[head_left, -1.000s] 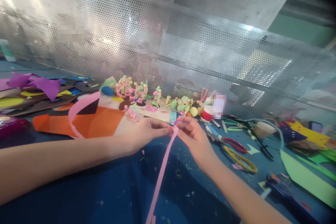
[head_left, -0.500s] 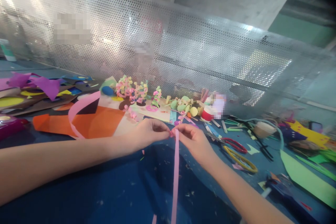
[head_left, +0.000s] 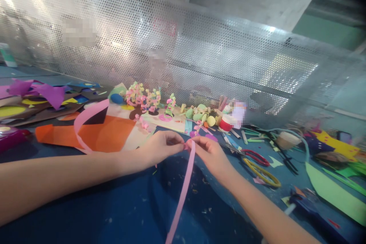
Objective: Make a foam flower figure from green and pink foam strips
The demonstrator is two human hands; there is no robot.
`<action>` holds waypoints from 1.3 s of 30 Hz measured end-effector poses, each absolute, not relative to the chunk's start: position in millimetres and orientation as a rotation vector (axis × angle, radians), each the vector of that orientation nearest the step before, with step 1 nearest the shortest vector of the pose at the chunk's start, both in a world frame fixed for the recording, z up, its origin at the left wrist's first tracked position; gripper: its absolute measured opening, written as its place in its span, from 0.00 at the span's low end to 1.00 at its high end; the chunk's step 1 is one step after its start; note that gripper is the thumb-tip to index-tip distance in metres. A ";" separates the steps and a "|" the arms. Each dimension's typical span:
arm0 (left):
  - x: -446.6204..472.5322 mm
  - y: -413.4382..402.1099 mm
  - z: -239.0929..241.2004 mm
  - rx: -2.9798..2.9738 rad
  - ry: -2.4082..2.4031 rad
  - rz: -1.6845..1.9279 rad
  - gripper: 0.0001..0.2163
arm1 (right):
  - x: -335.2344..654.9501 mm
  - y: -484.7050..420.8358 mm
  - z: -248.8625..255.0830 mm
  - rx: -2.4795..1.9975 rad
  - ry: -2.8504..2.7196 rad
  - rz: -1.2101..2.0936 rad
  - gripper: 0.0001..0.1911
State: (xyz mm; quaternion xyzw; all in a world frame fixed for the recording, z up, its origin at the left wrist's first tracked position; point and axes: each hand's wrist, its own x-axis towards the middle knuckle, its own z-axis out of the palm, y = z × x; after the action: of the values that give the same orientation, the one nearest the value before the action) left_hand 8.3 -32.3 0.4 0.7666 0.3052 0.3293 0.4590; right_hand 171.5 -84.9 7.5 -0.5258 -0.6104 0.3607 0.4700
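Over the middle of the blue table, my left hand (head_left: 161, 145) and my right hand (head_left: 210, 156) meet fingertip to fingertip. Both are closed in a pinch on the top end of a narrow pink paper strip (head_left: 185, 188). The strip hangs from the fingers down to the lower edge of the view, slanting left. Its pinched end is mostly hidden by the fingertips. Just beyond the hands lie a purple paper piece (head_left: 211, 137) and small curled pink paper pieces (head_left: 143, 123). Scissors with red and yellow handles (head_left: 257, 166) lie right of my right hand.
Orange paper (head_left: 108, 133) and a curved pink strip (head_left: 81, 122) lie left. Small paper-curl figures (head_left: 154, 101) stand along the perforated metal screen (head_left: 128, 38). At right are a blue glue gun (head_left: 317, 213), green paper (head_left: 334, 194) and a tape roll (head_left: 287, 140).
The hanging length of the pink strip has swung left at its lower end and now bends over. Both hands stay in nearly the same place, still pinching.
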 end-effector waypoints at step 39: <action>10.6 -27.2 -21.5 1.506 0.630 0.770 0.10 | 181.6 -77.4 -17.4 -1.260 -1.547 0.575 0.09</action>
State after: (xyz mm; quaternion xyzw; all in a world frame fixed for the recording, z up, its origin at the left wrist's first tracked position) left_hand 10.6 -27.2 -21.5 0.6550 0.2739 0.3349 0.6195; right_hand 181.6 -77.4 -17.4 -0.5228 -0.6419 0.2387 0.5076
